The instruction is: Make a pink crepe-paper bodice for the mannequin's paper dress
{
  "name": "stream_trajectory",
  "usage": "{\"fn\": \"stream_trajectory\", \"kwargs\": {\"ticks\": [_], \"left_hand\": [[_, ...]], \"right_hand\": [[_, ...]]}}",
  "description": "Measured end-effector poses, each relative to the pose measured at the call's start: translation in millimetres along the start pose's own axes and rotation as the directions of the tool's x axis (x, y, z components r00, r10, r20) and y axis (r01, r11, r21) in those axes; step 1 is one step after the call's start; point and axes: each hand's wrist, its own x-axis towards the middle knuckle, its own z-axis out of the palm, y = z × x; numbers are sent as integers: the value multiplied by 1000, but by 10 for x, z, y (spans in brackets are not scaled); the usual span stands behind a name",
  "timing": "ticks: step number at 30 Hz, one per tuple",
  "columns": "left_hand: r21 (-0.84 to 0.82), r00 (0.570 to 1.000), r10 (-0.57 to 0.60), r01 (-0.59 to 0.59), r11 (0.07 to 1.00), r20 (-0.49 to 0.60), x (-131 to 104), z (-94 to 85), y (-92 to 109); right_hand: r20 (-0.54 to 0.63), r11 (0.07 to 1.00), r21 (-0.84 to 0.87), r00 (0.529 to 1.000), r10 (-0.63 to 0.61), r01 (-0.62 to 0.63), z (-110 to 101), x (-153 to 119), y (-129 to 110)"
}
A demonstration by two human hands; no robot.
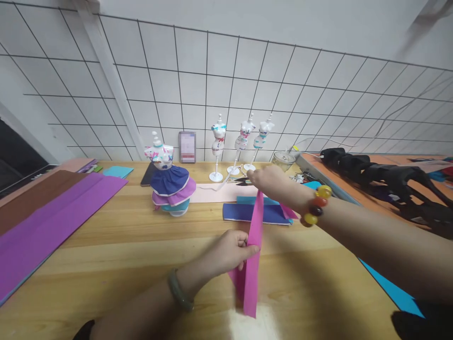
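My left hand (231, 250) pinches a long magenta fabric strip (253, 269) near its middle, thumb on the near face. The lower part hangs folded toward the front of the wooden table. Farther off, my right hand (271, 182) is closed round the strip's upper end; its fingertips are partly hidden. Another piece of magenta fabric (288, 212) shows under the right wrist. Beyond the strip lie a navy fabric strip (237, 212) with a white edge, a light blue strip (244, 199) and a pale pink strip (208, 193). Black scissors (241, 181) rest just left of my right hand.
A small dress form (160, 156) wears a tiered ruffled skirt (171, 184). Three bare dress forms (218, 141) stand behind. Purple fabric (67, 212) covers the left side of the table. A phone (187, 147) leans on the wire grid; black objects (375, 177) line the right.
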Motion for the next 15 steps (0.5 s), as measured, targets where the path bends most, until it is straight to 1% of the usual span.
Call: {"fn": "stream_trajectory", "kwargs": {"ticks": [3,5,7,9,11,13,15], "left_hand": [[-129,999,6,0,992,52,8,-7,9],[-221,998,34,-22,975,51,2,-8,27],[-350,999,34,-19,937,38,-3,-6,47],[-516,999,12,16,856,50,0,-5,63],[-662,997,4,48,748,77,10,-11,73],[-756,998,32,26,654,61,24,-27,79],[-810,998,65,-34,586,5,36,-50,83]], "right_hand": [[35,992,-96,996,-79,82,12,276,-156],[37,986,-123,993,-110,114,39,402,-233],[28,984,-120,991,-129,131,85,477,-274],[22,987,-92,991,-130,132,143,500,-273],[27,993,-43,993,-111,112,207,471,-231],[30,998,23,997,-65,64,270,392,-155],[28,994,105,1000,11,-14,331,261,-65]]}}
